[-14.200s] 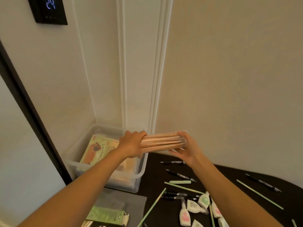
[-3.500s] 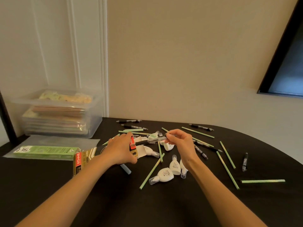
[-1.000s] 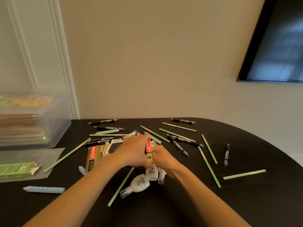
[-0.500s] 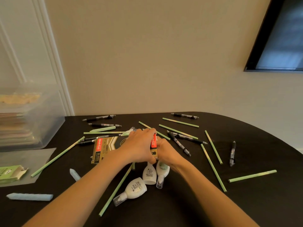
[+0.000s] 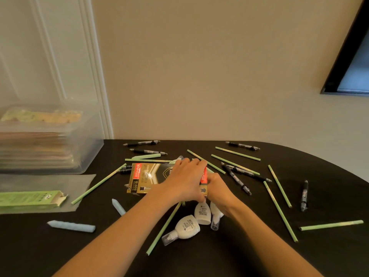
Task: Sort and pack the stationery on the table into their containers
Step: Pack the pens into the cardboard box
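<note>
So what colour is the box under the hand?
Black and gold box with red bands; head view.

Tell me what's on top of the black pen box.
Only the left hand, gripping the pen box near its right end. The box top beneath it is covered; the right hand reaches that end, fingers hidden.

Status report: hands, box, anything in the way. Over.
Left hand grips box, flat on table. Right hand at its right end, fingers hidden. Pens, pencils loose all round; bottles crowd right hand.
</note>
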Tool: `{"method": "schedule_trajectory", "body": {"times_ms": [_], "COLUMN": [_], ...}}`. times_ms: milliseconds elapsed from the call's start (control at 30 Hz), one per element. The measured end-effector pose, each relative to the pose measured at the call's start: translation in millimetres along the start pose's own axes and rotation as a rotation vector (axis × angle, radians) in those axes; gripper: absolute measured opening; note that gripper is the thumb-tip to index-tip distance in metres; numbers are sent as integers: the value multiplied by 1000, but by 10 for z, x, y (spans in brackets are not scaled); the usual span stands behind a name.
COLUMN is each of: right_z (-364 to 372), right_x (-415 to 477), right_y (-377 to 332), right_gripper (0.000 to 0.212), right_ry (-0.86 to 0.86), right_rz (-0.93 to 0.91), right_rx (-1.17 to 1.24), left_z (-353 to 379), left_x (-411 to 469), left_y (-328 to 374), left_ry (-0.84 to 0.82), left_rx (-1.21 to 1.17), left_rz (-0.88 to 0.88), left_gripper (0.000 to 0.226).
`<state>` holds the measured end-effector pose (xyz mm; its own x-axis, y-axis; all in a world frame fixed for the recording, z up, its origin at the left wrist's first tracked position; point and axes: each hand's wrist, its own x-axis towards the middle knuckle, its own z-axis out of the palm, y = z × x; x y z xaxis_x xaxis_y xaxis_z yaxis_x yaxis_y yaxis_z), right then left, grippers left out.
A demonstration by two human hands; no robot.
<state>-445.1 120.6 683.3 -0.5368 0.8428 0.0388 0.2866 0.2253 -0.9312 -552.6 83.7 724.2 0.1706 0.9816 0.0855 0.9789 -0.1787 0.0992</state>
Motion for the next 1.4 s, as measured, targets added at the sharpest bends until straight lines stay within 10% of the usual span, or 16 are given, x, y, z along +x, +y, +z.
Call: {"method": "schedule_trajectory", "body": {"times_ms": [200, 400, 567, 700, 967, 1400], "right_z": [89, -22, -11, 13, 160, 379], "right_x": [-5, -22, -99, -88, -32, -110], "right_y": [-36, -60, -151, -88, -169, -263], "right_gripper": [26, 22, 18, 24, 33, 28], "right_ry": [46, 130, 107, 109, 85, 174], "right_rz": [82, 200, 264, 363, 432, 310], "right_rx": [266, 592, 875, 1072, 1214, 969], "left_z": [-122, -227, -200, -198, -180, -135], "left_x": [-157, -437, -732, -825, -785, -1060], "left_y": [-127, -771, -912, -912, -856, -1055], "left_ry": [-62, 374, 117, 67, 24, 237], "left_rx": [-181, -699, -1608, -1887, -2165, -1924], "left_rz": [-3, -532, -676, -538, -471, -636], "left_gripper": [97, 42, 26, 39, 66, 26]}}
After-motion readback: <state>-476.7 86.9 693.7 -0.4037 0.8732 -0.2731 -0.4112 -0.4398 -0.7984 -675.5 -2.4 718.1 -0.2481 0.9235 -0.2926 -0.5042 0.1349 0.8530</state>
